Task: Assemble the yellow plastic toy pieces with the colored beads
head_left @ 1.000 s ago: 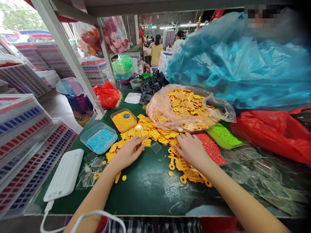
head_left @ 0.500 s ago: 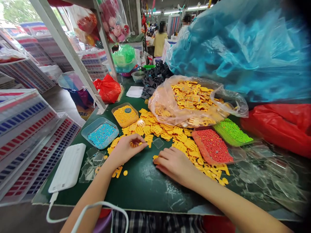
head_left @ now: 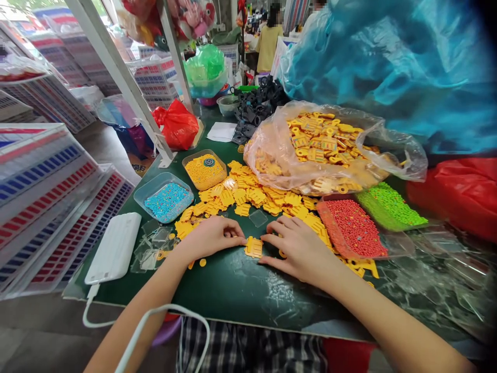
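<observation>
A flat yellow plastic piece with slotted lines lies at the table's front middle, between my two hands. My left hand pinches its left edge between thumb and forefinger. On the other side, my right hand has its thumb and forefinger spread apart at the piece's right edge. Another bit of yellow plastic shows beneath the right fingers; whether they hold it I cannot tell. Just behind the hands lies a small clear square plate. A heap of similar yellow pieces spreads beyond it.
Trays of yellow beads, blue beads, red beads and green beads ring the heap. Behind stands an open bag of yellow pieces. A white power bank with a cable lies left, near clear plastic parts.
My left hand has come nearer to me, from the heap's edge to the yellow piece. The right hand has moved right and its fingers have spread. The view has shifted slightly.
</observation>
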Tool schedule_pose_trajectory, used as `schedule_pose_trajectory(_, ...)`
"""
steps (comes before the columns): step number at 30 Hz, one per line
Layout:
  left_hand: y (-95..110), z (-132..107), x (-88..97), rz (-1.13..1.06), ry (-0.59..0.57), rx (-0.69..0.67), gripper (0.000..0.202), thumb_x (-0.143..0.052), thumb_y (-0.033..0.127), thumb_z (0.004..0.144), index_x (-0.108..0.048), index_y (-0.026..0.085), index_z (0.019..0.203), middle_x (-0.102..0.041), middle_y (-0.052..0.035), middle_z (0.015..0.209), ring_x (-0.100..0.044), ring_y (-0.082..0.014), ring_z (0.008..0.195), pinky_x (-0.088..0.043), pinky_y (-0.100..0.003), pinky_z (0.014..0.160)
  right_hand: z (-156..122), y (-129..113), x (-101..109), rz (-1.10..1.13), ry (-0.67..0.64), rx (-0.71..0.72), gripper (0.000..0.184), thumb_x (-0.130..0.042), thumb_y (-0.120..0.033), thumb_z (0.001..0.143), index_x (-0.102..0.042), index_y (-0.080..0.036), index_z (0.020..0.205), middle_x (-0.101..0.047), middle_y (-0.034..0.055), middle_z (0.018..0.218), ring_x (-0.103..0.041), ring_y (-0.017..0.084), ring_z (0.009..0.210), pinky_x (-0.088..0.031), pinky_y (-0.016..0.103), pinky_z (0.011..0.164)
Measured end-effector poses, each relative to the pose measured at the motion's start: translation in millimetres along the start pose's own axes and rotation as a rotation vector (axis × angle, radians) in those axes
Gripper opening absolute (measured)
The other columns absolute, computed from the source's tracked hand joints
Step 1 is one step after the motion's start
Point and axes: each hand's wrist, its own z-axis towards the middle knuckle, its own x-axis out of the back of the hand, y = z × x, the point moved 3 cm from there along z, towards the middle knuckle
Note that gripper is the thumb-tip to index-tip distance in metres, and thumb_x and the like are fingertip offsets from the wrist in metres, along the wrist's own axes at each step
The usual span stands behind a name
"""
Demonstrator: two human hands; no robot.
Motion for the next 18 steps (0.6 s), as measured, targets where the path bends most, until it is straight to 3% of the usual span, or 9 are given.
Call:
schedule_pose_trajectory(3, 0.6, 3.5, -4.6, 0.127, 0.014, -0.04, 0.018, -0.068, 0.036, 0.081, -0.073, 0.019, 0.078, -0.069, 0.0008, 0.068, -0.061, -0.0137, 0.065, -0.038, -0.023, 0.059, -0.9, -1.5, -4.2, -0.02, -0.02, -0.003, 0.027, -0.066, -0.045, 0.085, -0.07, -0.019, 0.092, -0.064, 0.0076, 0.094, -0.055, 0.023, 0.091, -0.041, 0.037, 0.078)
schedule_pose_trajectory(7, 3.0, 5.3, -9.8, 0.224, 0.062, -0.155, 0.017, -0.071, 0.036, 0.08, -0.071, 0.019, 0.076, -0.069, -0.0001, 0.074, -0.061, -0.0162, 0.075, -0.04, -0.027, 0.072, -0.1, -4.4, -7.6, -0.02, -0.004, 0.007, 0.022, -0.066, -0.04, 0.086, -0.069, -0.019, 0.092, -0.064, 0.0064, 0.092, -0.054, 0.022, 0.089, -0.04, 0.036, 0.076)
schedule_pose_trajectory(13, 3.5, 4.2, -13.9, 0.275, 0.083, -0.198, 0.024, -0.073, 0.039, 0.08, -0.066, 0.017, 0.075, -0.067, -0.0017, 0.086, -0.058, -0.0186, 0.088, -0.041, -0.03, 0.08, 0.5, -2.4, -11.9, 0.015, 0.058, 0.041, 0.021, -0.067, -0.042, 0.085, -0.07, -0.021, 0.089, -0.064, 0.0052, 0.092, -0.054, 0.022, 0.088, -0.04, 0.035, 0.076)
schedule_pose_trajectory(18, 12.7, 2.5, -12.0, 0.311, 0.16, -0.223, 0.023, -0.065, 0.041, 0.087, -0.066, 0.018, 0.085, -0.067, -0.003, 0.09, -0.058, -0.0206, 0.092, -0.04, -0.034, 0.081, 2.0, 3.1, -15.9, 0.02, 0.087, 0.052, 0.032, -0.06, -0.052, 0.088, -0.07, -0.022, 0.09, -0.065, 0.0063, 0.091, -0.055, 0.021, 0.087, -0.041, 0.035, 0.075)
